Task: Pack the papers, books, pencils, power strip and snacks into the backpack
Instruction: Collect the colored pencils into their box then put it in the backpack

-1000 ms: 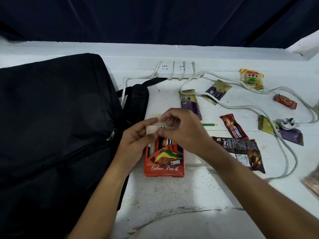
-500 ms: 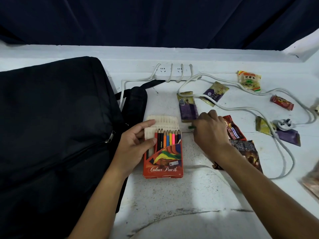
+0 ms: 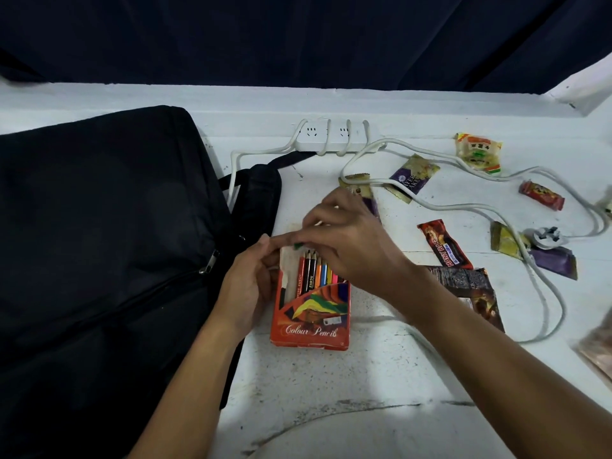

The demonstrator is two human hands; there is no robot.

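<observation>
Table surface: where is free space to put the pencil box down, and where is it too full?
Free: the bare white table between the pencil box and the near edge, and the strip behind the power strip. Crowded: right of the box, where snacks and the cable lie. The backpack fills the left.

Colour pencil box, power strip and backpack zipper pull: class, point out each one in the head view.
Colour pencil box (image 3: 310, 329): head view, on its printed orange front.
Power strip (image 3: 331, 138): head view, on its white top face between sockets.
Backpack zipper pull (image 3: 212, 259): head view, on the metal tab.
</observation>
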